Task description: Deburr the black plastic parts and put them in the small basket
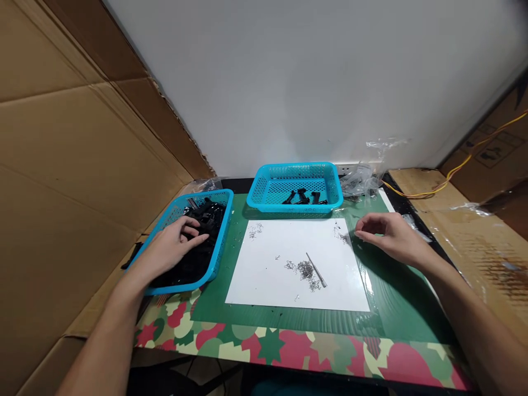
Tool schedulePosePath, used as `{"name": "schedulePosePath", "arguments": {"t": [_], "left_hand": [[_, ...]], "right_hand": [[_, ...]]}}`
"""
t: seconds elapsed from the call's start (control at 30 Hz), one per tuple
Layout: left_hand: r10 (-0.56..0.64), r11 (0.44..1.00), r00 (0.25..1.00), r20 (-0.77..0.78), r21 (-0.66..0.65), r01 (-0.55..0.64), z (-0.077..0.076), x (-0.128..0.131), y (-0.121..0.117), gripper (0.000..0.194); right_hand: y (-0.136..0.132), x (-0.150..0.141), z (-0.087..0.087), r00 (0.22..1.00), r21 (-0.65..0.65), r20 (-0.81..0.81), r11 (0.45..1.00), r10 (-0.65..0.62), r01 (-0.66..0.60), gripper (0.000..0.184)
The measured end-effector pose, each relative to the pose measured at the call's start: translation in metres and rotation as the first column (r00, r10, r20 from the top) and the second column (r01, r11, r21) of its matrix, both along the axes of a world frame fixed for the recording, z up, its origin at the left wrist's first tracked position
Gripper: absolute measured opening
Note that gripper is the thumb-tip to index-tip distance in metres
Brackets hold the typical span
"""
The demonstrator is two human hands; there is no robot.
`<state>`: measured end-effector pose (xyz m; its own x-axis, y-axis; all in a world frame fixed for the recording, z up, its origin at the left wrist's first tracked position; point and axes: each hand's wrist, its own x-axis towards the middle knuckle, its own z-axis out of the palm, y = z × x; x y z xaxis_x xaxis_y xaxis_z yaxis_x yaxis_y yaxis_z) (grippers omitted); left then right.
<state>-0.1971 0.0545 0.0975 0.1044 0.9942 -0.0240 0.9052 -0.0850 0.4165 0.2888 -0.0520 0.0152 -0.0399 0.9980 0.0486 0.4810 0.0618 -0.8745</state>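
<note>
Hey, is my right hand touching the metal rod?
Apart. The head view plainly shows bare paper between the right hand and the metal rod.

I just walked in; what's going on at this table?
A person has their left hand in the blue basket on the left, over a jumble of black parts; whether it holds one is unclear. The right hand, fingers curled, is just right of the white sheet, with nothing clearly visible in it. Small metal pieces and a slim metal tool lie on the sheet. Behind it, a second basket holds a few black pieces.
</note>
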Motion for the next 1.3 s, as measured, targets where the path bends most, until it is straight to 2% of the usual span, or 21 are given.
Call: {"name": "schedulePosePath", "arguments": {"t": [0.1, 0.33, 0.57, 0.63, 0.7, 0.8, 0.9, 0.97, 1.03, 1.13, 1.2, 1.3], "left_hand": [[-0.033, 0.999, 0.999, -0.005, -0.042, 0.033, 0.000, -0.002, 0.003, 0.044], [-0.065, 0.997, 0.998, 0.011, -0.029, 0.065, 0.010, -0.003, 0.001, 0.043], [0.046, 0.998, 0.993, -0.110, 0.048, -0.041, 0.019, -0.010, 0.000, 0.039], [0.099, 0.990, 0.992, -0.077, 0.108, -0.090, 0.020, -0.010, 0.000, 0.035], [0.108, 0.975, 0.993, 0.049, 0.190, -0.115, 0.022, -0.005, 0.000, 0.033], [0.003, 0.953, 0.968, 0.251, 0.293, -0.079, 0.021, 0.019, -0.003, 0.031], [-0.113, 0.943, 0.944, 0.310, 0.333, 0.004, 0.015, 0.057, -0.007, 0.026], [-0.211, 0.936, 0.907, 0.364, 0.342, 0.081, 0.005, 0.087, -0.010, 0.027], [-0.349, 0.920, 0.842, 0.410, 0.322, 0.225, -0.008, 0.117, -0.015, 0.024], [-0.481, 0.877, 0.748, 0.458, 0.276, 0.394, -0.031, 0.159, -0.026, 0.022], [-0.523, 0.846, 0.693, 0.497, 0.203, 0.493, -0.046, 0.180, -0.035, 0.024], [-0.493, 0.828, 0.636, 0.594, 0.096, 0.552, -0.063, 0.196, -0.047, 0.029]], "right_hand": [[-0.001, -0.003, 0.000, 0.997, 0.018, -0.073, 1.000, -0.004, 0.006, 0.033], [-0.002, -0.003, 0.003, 0.998, 0.001, -0.053, 0.999, 0.035, -0.035, 0.031], [0.000, 0.000, -0.002, 0.999, 0.007, -0.011, 1.000, 0.030, -0.030, 0.027], [0.001, 0.002, -0.003, 1.000, -0.014, -0.026, 1.000, -0.005, 0.004, 0.028], [0.001, 0.002, -0.004, 0.997, -0.067, -0.063, 0.997, -0.039, 0.035, 0.028], [0.002, -0.003, -0.001, 0.989, -0.131, -0.127, 0.990, -0.073, 0.057, 0.030], [0.002, -0.009, 0.003, 0.974, -0.144, -0.205, 0.987, -0.095, 0.066, 0.032], [0.002, -0.015, 0.005, 0.962, -0.162, -0.257, 0.986, -0.091, 0.050, 0.031], [0.001, -0.020, 0.006, 0.953, -0.188, -0.291, 0.982, -0.085, 0.030, 0.028], [-0.001, -0.030, 0.004, 0.949, -0.208, -0.308, 0.978, -0.068, 0.003, 0.025], [-0.001, -0.037, 0.002, 0.949, -0.200, -0.310, 0.980, -0.055, -0.009, 0.026], [-0.002, -0.048, -0.003, 0.942, -0.170, -0.331, 0.985, -0.056, -0.001, 0.032]]}}
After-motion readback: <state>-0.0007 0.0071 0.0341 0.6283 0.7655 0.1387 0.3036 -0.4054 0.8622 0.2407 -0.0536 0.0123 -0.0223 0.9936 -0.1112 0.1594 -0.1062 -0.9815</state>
